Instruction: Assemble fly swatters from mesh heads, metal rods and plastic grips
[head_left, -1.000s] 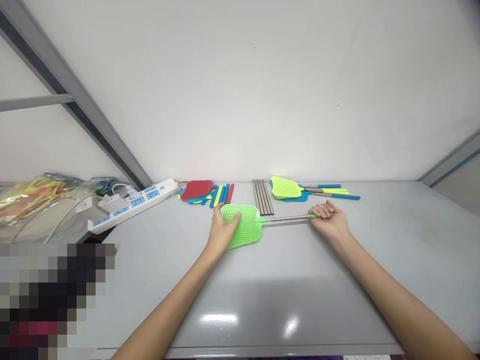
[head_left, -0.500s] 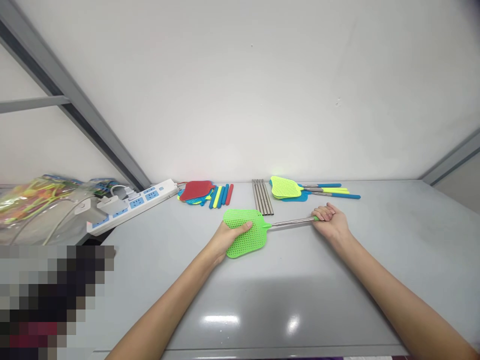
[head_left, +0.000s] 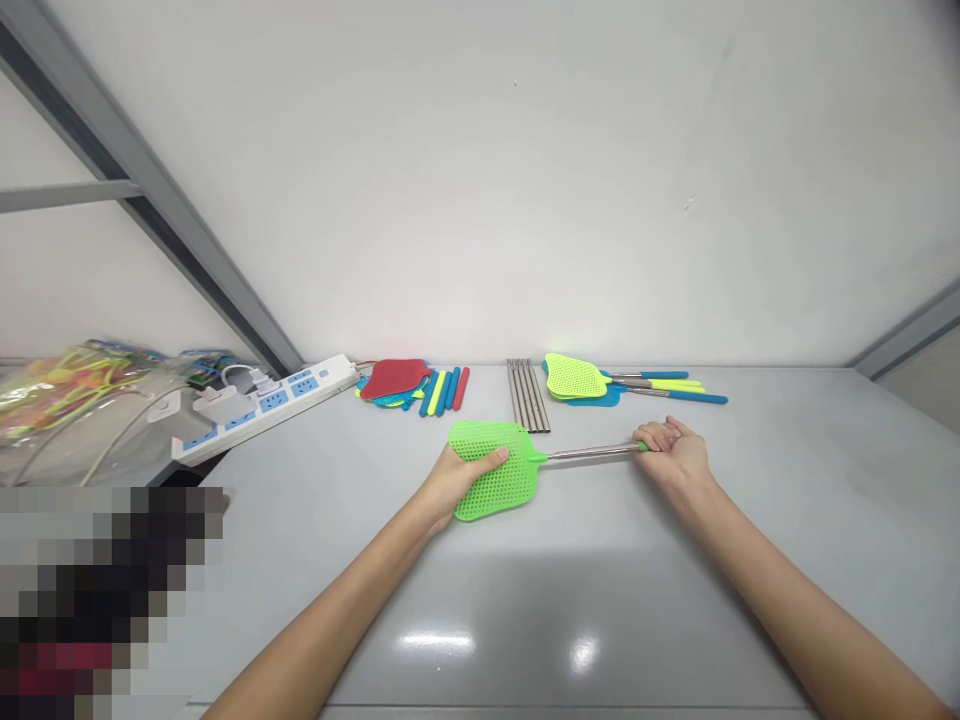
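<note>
A green fly swatter [head_left: 495, 495] is held level between my two hands above the grey table. My left hand [head_left: 457, 480] grips its perforated head, the thumb lying on top and the fingers hidden underneath. From the head a thin metal rod runs right to my right hand [head_left: 671, 450], which is wrapped round the green grip so that only a bit of it shows. Behind it lie several metal rods [head_left: 529, 395], side by side. Farther right is a stack of fly swatters [head_left: 577, 378] with yellow and blue heads and metal shafts.
Loose swatter heads [head_left: 394, 380], red on top, lie at the back left beside several coloured grips [head_left: 445, 392]. A white power strip [head_left: 262, 405] with plugs and cables stands left, next to clear plastic bags [head_left: 82, 400]. The wall [head_left: 525, 200] closes off the back.
My right hand has shifted slightly right, and a little more of the swatter's metal rod shows between my hands. My left hand keeps its hold on the green head.
</note>
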